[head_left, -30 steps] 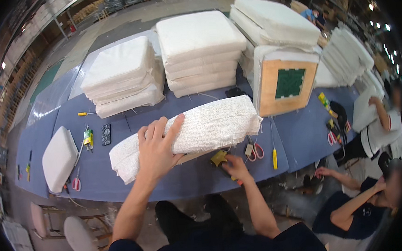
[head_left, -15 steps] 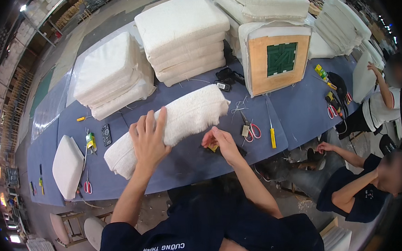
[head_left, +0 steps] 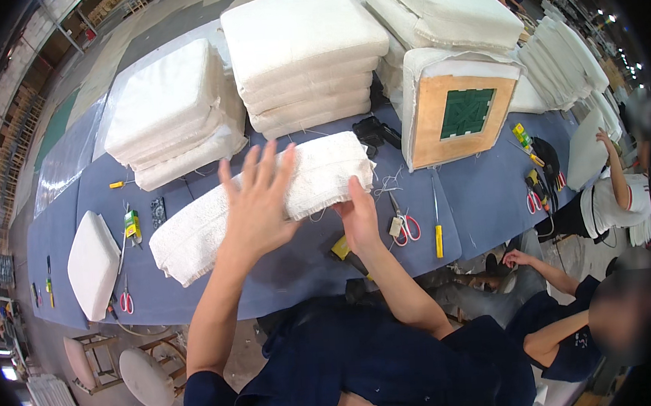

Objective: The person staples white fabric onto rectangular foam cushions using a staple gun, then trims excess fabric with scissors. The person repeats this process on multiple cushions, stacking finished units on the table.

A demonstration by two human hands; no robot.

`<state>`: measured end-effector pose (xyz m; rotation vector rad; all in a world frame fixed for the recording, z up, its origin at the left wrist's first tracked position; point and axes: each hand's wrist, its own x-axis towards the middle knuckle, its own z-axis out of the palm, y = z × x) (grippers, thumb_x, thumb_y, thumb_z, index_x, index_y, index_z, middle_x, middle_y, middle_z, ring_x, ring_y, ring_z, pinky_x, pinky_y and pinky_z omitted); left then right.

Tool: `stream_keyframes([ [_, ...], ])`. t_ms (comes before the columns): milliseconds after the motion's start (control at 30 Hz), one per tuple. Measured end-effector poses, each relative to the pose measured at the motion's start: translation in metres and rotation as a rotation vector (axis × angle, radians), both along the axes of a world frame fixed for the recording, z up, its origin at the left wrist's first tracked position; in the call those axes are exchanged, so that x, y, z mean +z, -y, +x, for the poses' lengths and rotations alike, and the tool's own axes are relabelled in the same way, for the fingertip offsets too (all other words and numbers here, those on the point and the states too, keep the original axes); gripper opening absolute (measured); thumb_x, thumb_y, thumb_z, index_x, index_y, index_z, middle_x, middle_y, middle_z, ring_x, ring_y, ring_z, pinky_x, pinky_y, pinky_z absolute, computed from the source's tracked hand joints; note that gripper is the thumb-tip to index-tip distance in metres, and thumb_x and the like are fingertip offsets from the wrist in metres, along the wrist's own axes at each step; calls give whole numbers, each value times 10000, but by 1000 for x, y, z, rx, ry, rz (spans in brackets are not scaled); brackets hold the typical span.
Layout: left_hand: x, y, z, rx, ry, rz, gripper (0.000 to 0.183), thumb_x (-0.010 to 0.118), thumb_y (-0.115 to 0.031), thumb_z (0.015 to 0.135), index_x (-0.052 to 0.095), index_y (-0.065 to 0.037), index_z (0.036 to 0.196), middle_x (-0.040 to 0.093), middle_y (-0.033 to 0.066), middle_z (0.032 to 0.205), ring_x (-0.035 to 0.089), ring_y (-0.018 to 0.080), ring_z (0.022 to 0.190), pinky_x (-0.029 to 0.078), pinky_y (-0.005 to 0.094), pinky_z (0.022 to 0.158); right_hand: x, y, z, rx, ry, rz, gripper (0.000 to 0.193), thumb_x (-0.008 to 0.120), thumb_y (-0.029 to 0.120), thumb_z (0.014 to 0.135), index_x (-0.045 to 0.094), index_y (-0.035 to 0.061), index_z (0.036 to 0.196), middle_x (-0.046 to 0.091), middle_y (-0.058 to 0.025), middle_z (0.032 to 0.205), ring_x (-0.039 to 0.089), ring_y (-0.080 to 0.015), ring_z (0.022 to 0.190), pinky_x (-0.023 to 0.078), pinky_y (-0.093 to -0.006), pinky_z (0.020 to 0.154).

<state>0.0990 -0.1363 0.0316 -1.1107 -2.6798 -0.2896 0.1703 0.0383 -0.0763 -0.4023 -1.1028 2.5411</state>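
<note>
A white fabric-covered cushion (head_left: 192,239) stands edge-on in front of me, its long seamed side facing up and its near edge frayed. My left hand (head_left: 260,200) lies over its middle with fingers spread; whether the palm presses on it is hard to tell. At the cushion's right end, my right hand (head_left: 360,217) pinches the frayed lower edge, thumb on the upper side and the other fingers hidden. A yellow-and-black tool (head_left: 341,249) lies beside my right wrist, partly covered. Loose white thread (head_left: 389,180) and red-handled scissors (head_left: 406,227) are just to the right.
White cushion stacks (head_left: 303,38) line the far side of the blue-covered table (head_left: 286,285). One cushion on edge shows its wooden base (head_left: 434,139). A yellow-handled screwdriver (head_left: 439,240) lies at right. Another cushion (head_left: 92,268) rests at left; a co-worker (head_left: 560,322) sits at right.
My right hand has risen from beside the yellow-and-black tool to the cushion's frayed edge and taken hold of it. My left hand's fingers have spread. The view has shifted slightly.
</note>
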Motion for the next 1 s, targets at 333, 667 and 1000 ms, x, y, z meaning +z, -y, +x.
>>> stream_keyframes([
  [333,-64,-31,-69,-90,-319,129,748,791,-53,776,659,-224,1493,646,39,1509,594,296,1369,414,558,1144,-51,-32,-39,17,53,256,344,660,351,1131,777,28,1126,773,-12,1062,655,-65,927,502,-270,829],
  [667,-5,-86,-98,-198,45,-69,637,656,-477,1049,497,-324,1647,660,150,1282,675,364,1156,512,526,983,-70,-24,-74,-59,-80,232,381,643,363,1143,783,11,1105,771,11,1018,669,-40,853,517,-220,749],
  [1000,-50,-118,-137,61,-200,-116,669,634,-589,1031,506,-350,1643,708,135,1134,725,367,1035,542,556,867,-170,-15,44,411,595,1697,717,903,401,848,556,79,1386,676,-180,1245,665,-396,1209,535,-533,1000],
])
